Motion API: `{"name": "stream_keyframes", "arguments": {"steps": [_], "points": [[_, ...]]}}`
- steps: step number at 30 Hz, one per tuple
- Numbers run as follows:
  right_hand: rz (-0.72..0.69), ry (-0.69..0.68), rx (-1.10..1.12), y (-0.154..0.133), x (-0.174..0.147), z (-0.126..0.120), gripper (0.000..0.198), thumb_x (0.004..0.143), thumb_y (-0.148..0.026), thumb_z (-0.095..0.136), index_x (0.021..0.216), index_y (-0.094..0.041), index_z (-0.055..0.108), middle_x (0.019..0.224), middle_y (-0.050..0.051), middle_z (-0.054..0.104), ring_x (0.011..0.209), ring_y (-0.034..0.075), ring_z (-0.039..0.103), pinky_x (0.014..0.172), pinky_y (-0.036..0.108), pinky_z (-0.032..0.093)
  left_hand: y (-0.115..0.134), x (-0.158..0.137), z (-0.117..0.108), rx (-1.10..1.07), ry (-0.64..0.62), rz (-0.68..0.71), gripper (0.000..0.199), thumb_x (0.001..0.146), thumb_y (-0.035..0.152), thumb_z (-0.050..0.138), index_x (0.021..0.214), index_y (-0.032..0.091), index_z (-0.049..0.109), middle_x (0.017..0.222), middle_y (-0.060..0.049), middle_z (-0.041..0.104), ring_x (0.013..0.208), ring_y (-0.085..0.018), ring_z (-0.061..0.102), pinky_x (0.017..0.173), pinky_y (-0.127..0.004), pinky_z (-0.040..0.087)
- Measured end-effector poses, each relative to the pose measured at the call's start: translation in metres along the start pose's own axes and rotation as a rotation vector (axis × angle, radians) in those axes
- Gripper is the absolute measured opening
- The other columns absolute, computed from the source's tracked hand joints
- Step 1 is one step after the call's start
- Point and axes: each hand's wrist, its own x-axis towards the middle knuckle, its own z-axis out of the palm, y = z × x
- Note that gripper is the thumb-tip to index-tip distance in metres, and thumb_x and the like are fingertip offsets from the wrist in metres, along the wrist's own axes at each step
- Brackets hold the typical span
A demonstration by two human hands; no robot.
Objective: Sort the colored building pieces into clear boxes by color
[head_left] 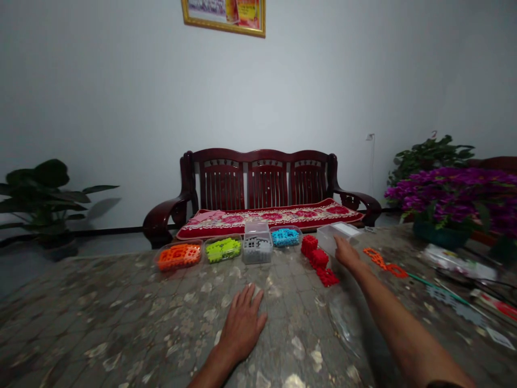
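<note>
My left hand (244,322) lies palm down on the patterned tablecloth, fingers stretched out, holding nothing. Farther off to the right, my right hand (346,253) has its fingers closed at the edge of a clear plastic box (326,238). Just left of that box, red plastic pieces (319,258) lie in stacks in a slanting row. A clear lid (343,318) rests flat on the cloth below my right forearm. Beyond my left hand stand clear boxes of interlocking pieces: orange (180,256), yellow-green (223,249), grey (257,249) and blue (285,236).
Linked orange pieces (377,258), a green stick (438,286) and a grey strip of pieces (454,303) lie to the right. Purple flowers in a pot (440,234) and a plastic packet (458,262) are at the far right. A wooden bench (266,186) stands behind the table.
</note>
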Motion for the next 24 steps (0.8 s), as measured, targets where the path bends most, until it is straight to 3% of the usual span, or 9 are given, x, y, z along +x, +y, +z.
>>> {"name": "stream_keyframes", "arguments": {"steps": [6,11,14,18,21,24], "points": [[0.025,0.039,-0.088,0.018,-0.011,-0.010,0.027,0.086,-0.011,0.048,0.101,-0.014,0.070,0.103,0.017,0.067,0.090,0.026,0.064,0.078,0.036,0.046,0.003,-0.002,-0.006,-0.038,0.001,-0.018,0.052,0.090,0.032,0.056,0.141,0.024,0.056,0.155,-0.012,0.047,0.147,-0.029,0.038,0.123,-0.053,0.025],[-0.020,0.153,-0.094,0.011,-0.022,-0.037,0.027,0.092,-0.019,0.044,0.104,-0.015,0.068,0.106,0.017,0.065,0.098,0.027,0.060,0.084,0.037,0.045,0.001,-0.001,-0.004,-0.121,0.043,-0.032,0.049,0.090,0.029,0.054,0.139,0.022,0.056,0.151,-0.012,0.052,0.144,-0.029,0.042,0.122,-0.052,0.027],[-0.183,0.194,-0.017,-0.023,-0.041,-0.056,0.025,0.094,-0.025,0.045,0.101,-0.018,0.067,0.102,0.013,0.065,0.098,0.026,0.059,0.087,0.035,0.045,-0.002,0.000,-0.001,-0.203,0.117,-0.060,0.050,0.092,0.028,0.047,0.141,0.018,0.051,0.150,-0.015,0.052,0.142,-0.029,0.045,0.120,-0.051,0.032],[-0.486,0.124,0.216,-0.091,-0.095,-0.071,0.021,0.096,-0.026,0.045,0.094,-0.022,0.065,0.097,0.009,0.065,0.090,0.022,0.058,0.083,0.032,0.045,-0.008,0.001,-0.004,-0.439,0.349,-0.088,0.050,0.096,0.031,0.039,0.142,0.016,0.046,0.149,-0.015,0.051,0.141,-0.026,0.045,0.120,-0.049,0.032],[-0.644,-0.003,0.291,-0.134,-0.144,-0.068,0.021,0.098,-0.024,0.044,0.092,-0.022,0.063,0.094,0.008,0.063,0.089,0.021,0.057,0.079,0.031,0.045,-0.016,-0.001,-0.012,-0.667,0.558,-0.194,0.047,0.097,0.037,0.039,0.138,0.017,0.048,0.144,-0.015,0.054,0.139,-0.026,0.046,0.121,-0.049,0.031],[-0.739,-0.122,0.310,-0.158,-0.182,-0.054,0.018,0.097,-0.019,0.046,0.092,-0.022,0.063,0.094,0.007,0.063,0.088,0.020,0.057,0.077,0.030,0.044,-0.026,-0.006,-0.020,-0.950,0.638,-0.304,0.046,0.097,0.044,0.039,0.134,0.020,0.051,0.141,-0.013,0.057,0.134,-0.026,0.052,0.118,-0.046,0.036]]}}
